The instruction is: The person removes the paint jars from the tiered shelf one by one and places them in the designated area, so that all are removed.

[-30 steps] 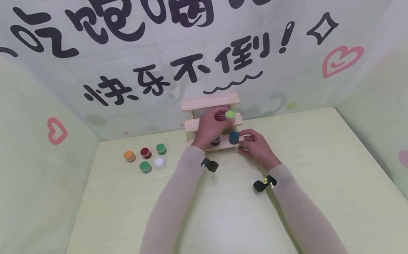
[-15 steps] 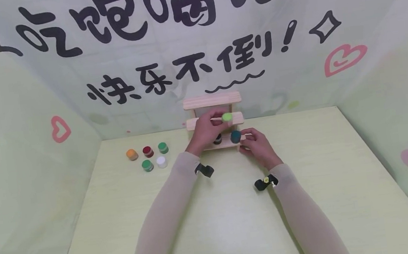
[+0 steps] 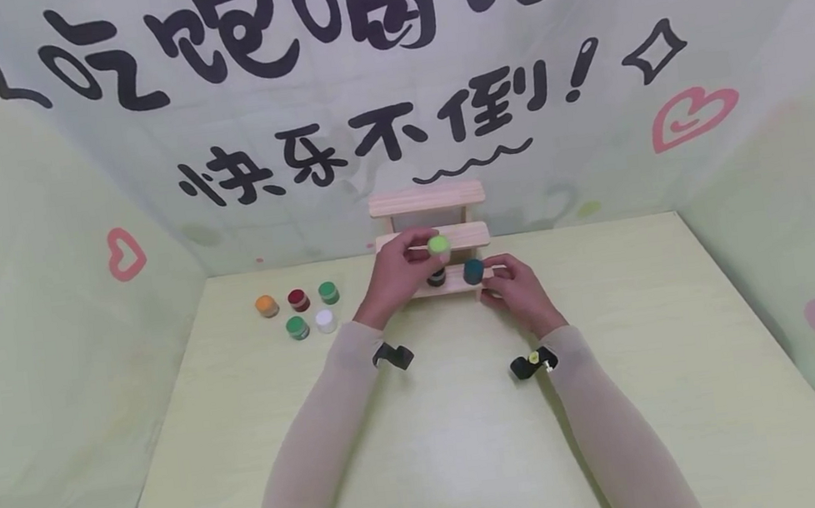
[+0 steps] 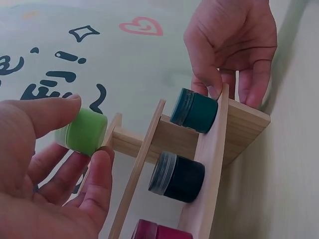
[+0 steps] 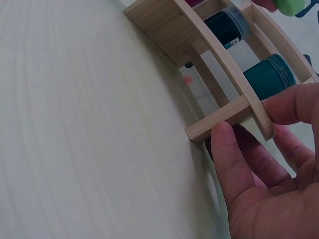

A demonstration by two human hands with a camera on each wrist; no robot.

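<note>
A small wooden tiered rack (image 3: pixel 427 198) stands against the back wall. In front of its middle tier my left hand (image 3: pixel 398 276) pinches a light green paint jar (image 4: pixel 85 131) between thumb and fingertips, apart from the shelves. My right hand (image 3: pixel 521 293) grips the right end of the lowest shelf (image 5: pixel 227 57), near its end support. On that shelf a teal paint jar (image 4: pixel 194 109) sits at the right end, close to my right thumb. Beside it is a dark blue paint jar (image 4: pixel 177 175). Further left a magenta paint jar (image 4: pixel 160 231) shows partly in the left wrist view; my left hand hides it in the head view.
On the table (image 3: pixel 430 452), left of the rack, several loose jars stand: an orange jar (image 3: pixel 267 306), a dark red jar (image 3: pixel 298 300), two green jars (image 3: pixel 329 292) and a white jar (image 3: pixel 325 321). A lettered cloth wall (image 3: pixel 342 211) rises behind the rack.
My left hand has drawn left and slightly down with the light green paint jar, across the front of the rack. My right hand keeps its hold on the lowest shelf's end.
</note>
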